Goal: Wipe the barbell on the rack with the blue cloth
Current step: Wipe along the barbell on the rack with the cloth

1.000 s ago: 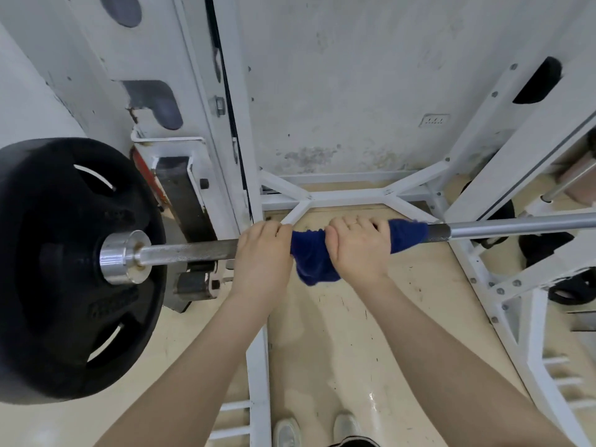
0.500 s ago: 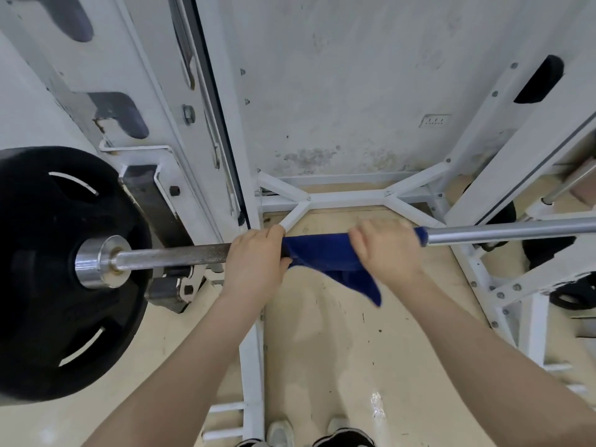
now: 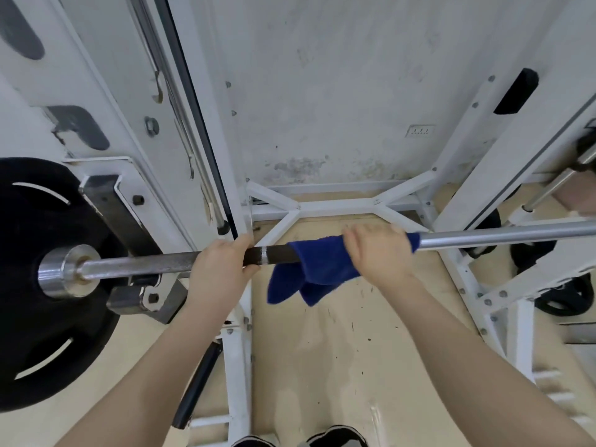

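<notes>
The barbell (image 3: 503, 236) runs left to right across the white rack (image 3: 206, 130), dull and dark on the left, shiny on the right. My left hand (image 3: 219, 269) grips the bar near the left upright. A short stretch of dark bar shows between my hands. My right hand (image 3: 377, 253) holds the blue cloth (image 3: 309, 272) wrapped over the bar, with two cloth ends hanging below it.
A black weight plate (image 3: 38, 285) sits on the bar's left sleeve. The rack's floor brace (image 3: 335, 206) lies by the stained wall. More plates (image 3: 564, 295) lie at the right on the beige floor. My shoes (image 3: 335, 438) show at the bottom.
My right hand has slid the cloth to the right along the bar, uncovering dark bar next to my left hand. The left hand has kept its grip.
</notes>
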Action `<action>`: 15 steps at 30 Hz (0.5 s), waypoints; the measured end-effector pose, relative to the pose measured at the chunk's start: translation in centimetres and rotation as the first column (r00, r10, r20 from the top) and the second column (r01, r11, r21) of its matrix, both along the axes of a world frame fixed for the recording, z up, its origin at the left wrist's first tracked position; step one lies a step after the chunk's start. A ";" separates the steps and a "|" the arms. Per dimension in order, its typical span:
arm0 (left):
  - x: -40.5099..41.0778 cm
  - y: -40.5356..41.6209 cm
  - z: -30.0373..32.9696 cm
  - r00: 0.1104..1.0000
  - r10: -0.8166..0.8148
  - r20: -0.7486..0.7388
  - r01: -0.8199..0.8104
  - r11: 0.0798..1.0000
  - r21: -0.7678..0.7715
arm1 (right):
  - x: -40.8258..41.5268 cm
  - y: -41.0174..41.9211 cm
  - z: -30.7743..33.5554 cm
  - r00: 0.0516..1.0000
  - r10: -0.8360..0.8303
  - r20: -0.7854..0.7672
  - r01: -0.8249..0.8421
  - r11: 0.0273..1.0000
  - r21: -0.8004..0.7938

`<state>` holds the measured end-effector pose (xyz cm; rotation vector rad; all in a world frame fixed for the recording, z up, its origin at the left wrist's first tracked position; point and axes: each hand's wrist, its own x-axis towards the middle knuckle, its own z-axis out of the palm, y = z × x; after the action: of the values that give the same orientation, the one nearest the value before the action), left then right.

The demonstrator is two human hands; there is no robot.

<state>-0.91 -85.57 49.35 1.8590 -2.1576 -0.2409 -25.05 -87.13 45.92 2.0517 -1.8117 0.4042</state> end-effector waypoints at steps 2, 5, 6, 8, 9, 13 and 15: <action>0.0 0.1 0.1 1.000 0.012 -0.020 -0.012 1.000 -0.003 | -1.9 0.0 0.1 0.991 -0.122 0.053 0.120 0.992 0.030; 0.0 -0.1 0.3 0.999 0.035 -0.022 -0.035 0.999 0.015 | 1.2 0.2 0.5 0.980 -0.170 0.099 0.162 0.983 0.085; 0.0 -0.2 0.3 0.999 0.039 -0.020 -0.038 0.999 0.020 | 3.0 0.5 0.6 0.983 -0.155 0.095 0.146 0.985 0.091; -0.1 -0.1 0.4 0.999 0.038 -0.020 -0.038 0.999 0.023 | 5.8 0.4 0.6 0.986 -0.118 0.115 0.104 0.987 0.125; -0.1 0.0 0.5 0.999 0.037 -0.022 -0.036 0.999 0.022 | 6.1 0.5 0.8 0.990 -0.064 0.128 0.042 0.985 0.167; 0.0 0.1 0.5 0.998 0.033 -0.050 -0.032 0.999 0.022 | 1.6 0.5 2.4 0.997 0.038 -0.068 -0.020 0.966 0.257; 0.1 0.1 0.4 0.997 0.028 -0.066 -0.027 1.000 0.017 | -0.6 0.5 2.7 0.985 -0.145 -0.091 0.165 0.951 0.262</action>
<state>-0.82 -85.44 49.80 1.8609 -2.0915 -0.3098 -25.64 -86.59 48.58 2.0431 -2.0611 0.0416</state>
